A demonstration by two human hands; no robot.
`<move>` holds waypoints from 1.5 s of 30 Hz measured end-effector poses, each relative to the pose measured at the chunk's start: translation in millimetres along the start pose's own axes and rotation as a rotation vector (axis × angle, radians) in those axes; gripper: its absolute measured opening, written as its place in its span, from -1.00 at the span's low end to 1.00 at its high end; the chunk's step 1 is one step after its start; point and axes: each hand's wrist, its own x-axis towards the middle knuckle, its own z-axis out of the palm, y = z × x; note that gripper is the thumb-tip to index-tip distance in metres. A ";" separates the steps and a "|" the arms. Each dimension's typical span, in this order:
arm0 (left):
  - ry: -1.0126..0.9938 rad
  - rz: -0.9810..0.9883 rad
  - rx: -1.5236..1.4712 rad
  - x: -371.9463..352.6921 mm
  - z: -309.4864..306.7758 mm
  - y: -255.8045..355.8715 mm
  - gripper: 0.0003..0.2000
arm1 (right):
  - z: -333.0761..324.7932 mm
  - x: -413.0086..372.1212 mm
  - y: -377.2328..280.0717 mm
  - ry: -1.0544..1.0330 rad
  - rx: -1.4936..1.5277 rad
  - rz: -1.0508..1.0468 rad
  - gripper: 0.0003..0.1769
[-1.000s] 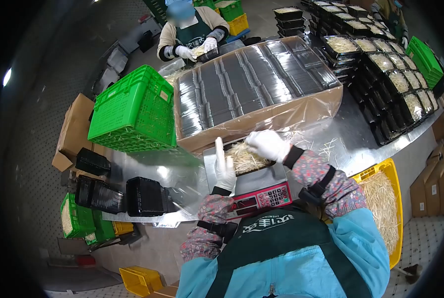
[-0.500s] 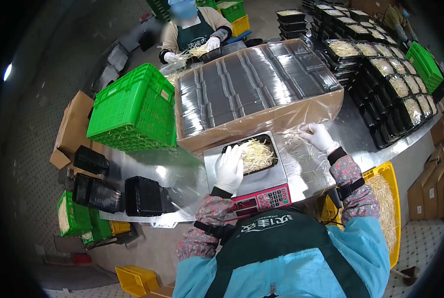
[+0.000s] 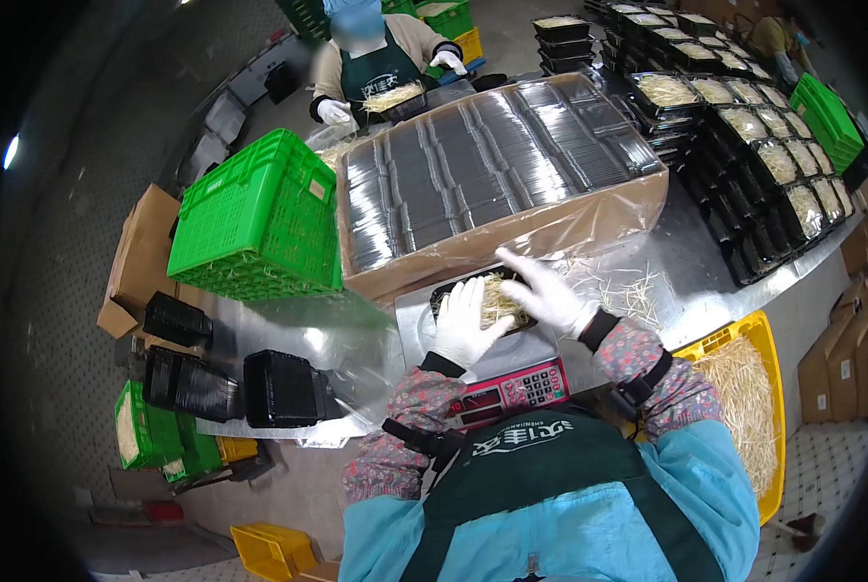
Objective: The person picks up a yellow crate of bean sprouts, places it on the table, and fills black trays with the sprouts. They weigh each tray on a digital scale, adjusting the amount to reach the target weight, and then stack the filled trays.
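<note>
A black plastic tray heaped with pale bean sprouts sits on the metal plate of a red-fronted weighing scale. My left hand, in a white glove, lies over the tray's left side with its fingers stretched across the sprouts. My right hand, gloved too, is at the tray's right side, fingers extended and thumb apart. Both hands hide much of the tray. Loose sprouts are scattered on the metal table to the right.
Behind the scale stands a carton of stacked black trays, beside green crates. Filled trays are piled at the right. A yellow crate of sprouts is near my right elbow. Empty black trays lie left. A co-worker stands opposite.
My right hand has moved left from the loose sprouts on the table to the tray. My left hand has shifted slightly right over the sprouts. The co-worker's hands have moved apart.
</note>
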 end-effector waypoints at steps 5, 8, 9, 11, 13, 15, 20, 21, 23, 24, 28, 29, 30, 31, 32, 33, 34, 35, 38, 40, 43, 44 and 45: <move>-0.117 -0.006 0.159 12.4 24.8 -13.2 -0.38 | 69.0 8.0 14.3 -0.178 -0.282 0.214 -0.02; -0.151 0.062 0.241 18.8 34.2 -26.5 -0.43 | 68.8 13.7 6.7 -0.198 -0.262 0.265 0.04; -0.151 0.082 0.275 17.1 44.1 -33.3 -0.40 | 60.6 13.3 8.2 -0.248 -0.186 0.275 0.04; -0.131 0.038 0.263 16.2 24.7 -14.2 -0.33 | 35.6 9.8 4.4 -0.336 -0.195 0.112 0.04; -0.173 0.008 0.065 18.2 5.0 -5.5 -0.16 | 2.3 16.0 6.0 -0.252 -0.247 -0.019 -0.05; -0.110 0.037 0.035 13.9 -7.6 2.0 -0.11 | -52.9 34.7 3.5 -0.012 -0.184 -0.003 -0.35; -0.033 -0.129 -0.171 3.6 -18.1 5.3 -0.25 | -169.8 94.7 109.9 0.103 -0.829 0.298 -0.66; -0.004 -0.111 -0.149 0.0 -16.9 2.0 -0.30 | -184.8 102.9 140.8 0.117 -0.685 0.243 -0.69; 0.033 -0.130 -0.220 -4.1 -18.6 -2.2 -0.47 | -194.9 110.8 137.2 0.109 -0.694 0.251 -0.59; 0.087 -0.154 -0.321 -8.6 -13.7 -6.8 -0.49 | -198.6 116.2 151.6 0.096 -0.741 0.252 -0.55; 0.227 -0.292 -0.628 -18.4 -22.4 -14.1 -0.53 | -199.3 120.4 140.1 0.034 -0.910 0.270 -0.49; 0.241 -0.371 -0.734 -21.6 -26.1 -16.3 -0.53 | -197.0 116.8 138.7 0.043 -0.946 0.227 -0.49; 0.242 -0.389 -0.775 -25.7 -32.6 -20.0 -0.51 | -195.8 112.3 140.5 0.079 -0.999 0.085 -0.59; 0.272 -0.433 -0.862 -32.1 -31.8 -27.7 -0.51 | -197.5 108.5 132.0 0.052 -0.960 0.032 -0.74; 0.296 -0.461 -0.926 -35.6 -35.3 -31.9 -0.52 | -200.9 106.7 131.2 0.028 -0.938 0.018 -0.77; 0.321 -0.488 -0.991 -39.1 -40.4 -35.4 -0.52 | -205.8 103.1 130.0 0.006 -0.917 0.004 -0.79; 0.321 -0.523 -0.973 -41.6 -49.6 -35.7 -0.55 | -211.4 97.8 131.4 0.046 -0.935 -0.012 -0.79; 0.315 -0.543 -0.923 -45.1 -56.3 -38.3 -0.56 | -214.7 92.2 127.3 0.086 -0.953 -0.027 -0.78; 0.365 -0.654 -0.925 -58.3 -64.6 -42.6 -0.58 | -231.4 75.7 83.6 0.258 -1.077 -0.165 -0.79; 0.402 -0.688 -0.928 -72.7 -54.1 -51.0 -0.59 | -235.9 62.8 44.7 0.383 -1.051 -0.177 -0.80; 0.242 -0.522 -0.326 -89.9 -48.4 -31.5 -0.58 | -243.7 45.6 17.9 0.443 -0.523 -0.261 -0.79; 0.272 -0.452 -0.259 -87.3 -46.1 -25.2 -0.59 | -240.9 40.1 15.6 0.464 -0.295 -0.201 -0.79; 0.275 -0.410 -0.178 -82.7 -44.2 -21.7 -0.61 | -235.8 36.2 12.6 0.470 -0.209 -0.188 -0.79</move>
